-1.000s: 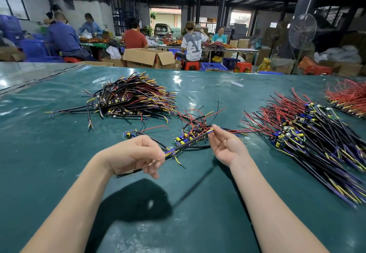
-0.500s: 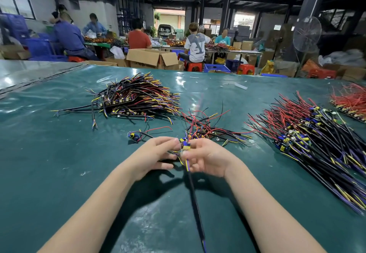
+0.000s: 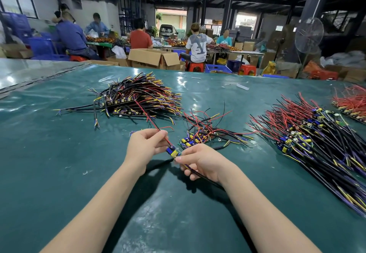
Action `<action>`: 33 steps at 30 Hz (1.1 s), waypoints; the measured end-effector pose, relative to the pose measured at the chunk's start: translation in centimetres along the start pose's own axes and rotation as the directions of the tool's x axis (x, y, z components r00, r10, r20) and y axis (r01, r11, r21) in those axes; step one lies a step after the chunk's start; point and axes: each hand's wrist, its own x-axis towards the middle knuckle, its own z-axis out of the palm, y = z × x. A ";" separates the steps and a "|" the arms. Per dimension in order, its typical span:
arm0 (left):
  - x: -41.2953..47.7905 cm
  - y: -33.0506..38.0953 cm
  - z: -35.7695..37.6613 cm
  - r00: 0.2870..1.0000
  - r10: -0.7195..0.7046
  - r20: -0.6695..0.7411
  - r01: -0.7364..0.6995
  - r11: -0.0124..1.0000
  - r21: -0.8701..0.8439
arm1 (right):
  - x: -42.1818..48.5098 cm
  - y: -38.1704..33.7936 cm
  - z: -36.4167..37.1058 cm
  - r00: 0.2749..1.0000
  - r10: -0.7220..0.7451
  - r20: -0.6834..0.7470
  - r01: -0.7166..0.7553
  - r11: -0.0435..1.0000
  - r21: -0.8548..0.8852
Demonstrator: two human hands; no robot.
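Wired module [image 3: 173, 152], centre frame — small board, blue and yellow parts; left hand [image 3: 145, 147] pinches its red-black leads, right hand [image 3: 200, 160] grips its dark cable.

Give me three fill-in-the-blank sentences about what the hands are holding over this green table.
1. The left hand pinches the ___ wire of the small board.
2. The right hand grips the board's ___ cable.
3. The biggest pile of wires lies on the person's ___ side.

Missing words: red; black; right.
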 end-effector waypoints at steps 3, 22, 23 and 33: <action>0.1 0.0 -0.1 0.998 -0.006 -0.067 -0.003 0.991 -0.131 | 0.1 -0.1 0.0 0.998 -0.033 -0.058 0.031 0.999 -0.025; 0.5 -0.9 -0.7 0.986 -0.016 0.165 -0.013 0.985 0.170 | 0.0 -0.2 0.3 0.986 -0.075 -0.147 0.064 0.995 -0.076; 0.5 -0.9 -0.8 0.982 -0.039 0.184 0.005 0.983 0.183 | -0.1 -0.2 0.3 0.986 -0.076 -0.146 0.067 0.996 -0.067; 1.1 -0.6 -0.5 0.983 -0.111 -0.143 0.109 0.994 -0.021 | -0.2 -0.7 0.9 0.984 -0.132 -0.121 0.130 0.991 -0.021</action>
